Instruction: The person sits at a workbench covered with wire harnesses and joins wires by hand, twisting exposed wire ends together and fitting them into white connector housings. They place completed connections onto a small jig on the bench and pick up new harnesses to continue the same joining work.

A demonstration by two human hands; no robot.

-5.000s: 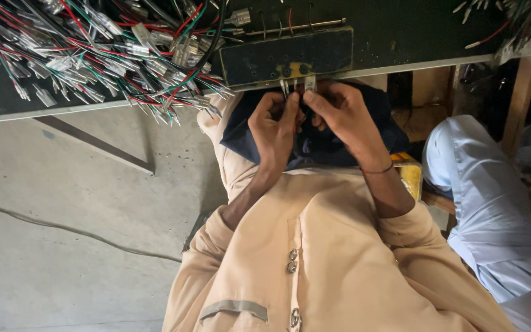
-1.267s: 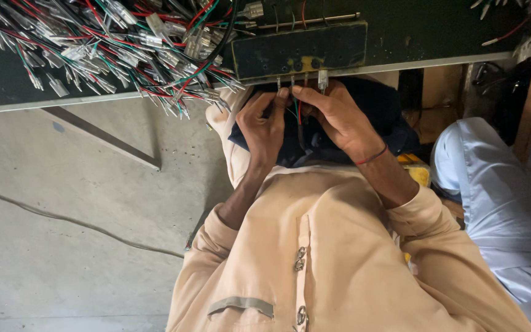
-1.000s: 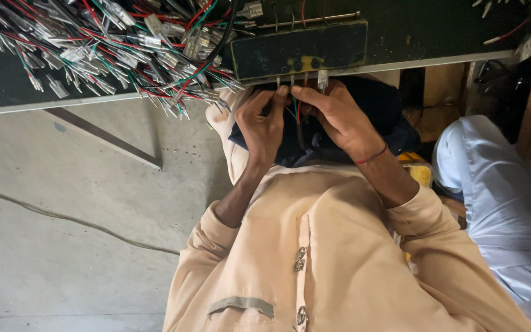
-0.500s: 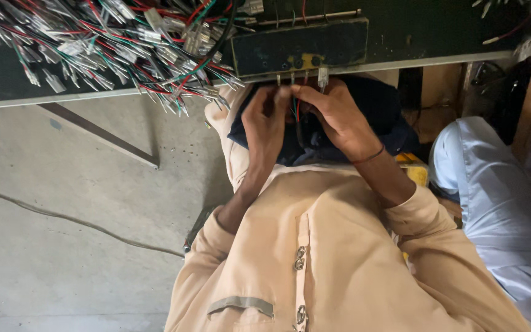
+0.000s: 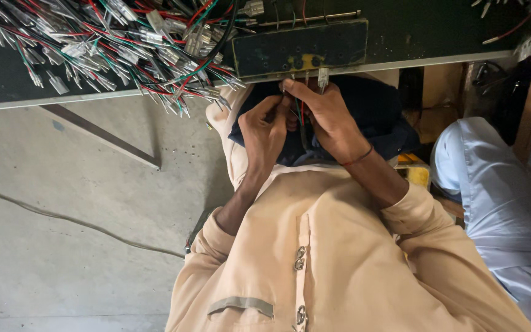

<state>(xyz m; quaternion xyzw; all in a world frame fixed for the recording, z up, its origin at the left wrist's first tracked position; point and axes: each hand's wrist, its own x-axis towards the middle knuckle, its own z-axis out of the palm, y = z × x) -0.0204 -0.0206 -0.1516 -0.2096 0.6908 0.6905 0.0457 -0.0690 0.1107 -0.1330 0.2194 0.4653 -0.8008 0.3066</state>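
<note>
My left hand (image 5: 264, 130) and my right hand (image 5: 326, 117) meet just below the edge of a dark workbench (image 5: 44, 86), fingers pinched on a few thin red, green and black wires (image 5: 301, 118). The wires hang from a dark rectangular fixture block (image 5: 299, 48) with small holes along its lower edge. A clear plastic connector (image 5: 322, 78) sticks down beside my right fingertips. A thin band circles my right wrist. Dark blue cloth (image 5: 376, 117) lies on my lap under the hands.
A big tangled bundle of red, green, black and white wires with clear terminals (image 5: 106, 43) covers the bench to the left. Another person in light blue clothing (image 5: 493, 197) sits at the right. Grey concrete floor (image 5: 62, 233) with a thin cable lies to the left.
Both hands stay at the fixture with small finger movements on the wires. The view has shifted slightly.
</note>
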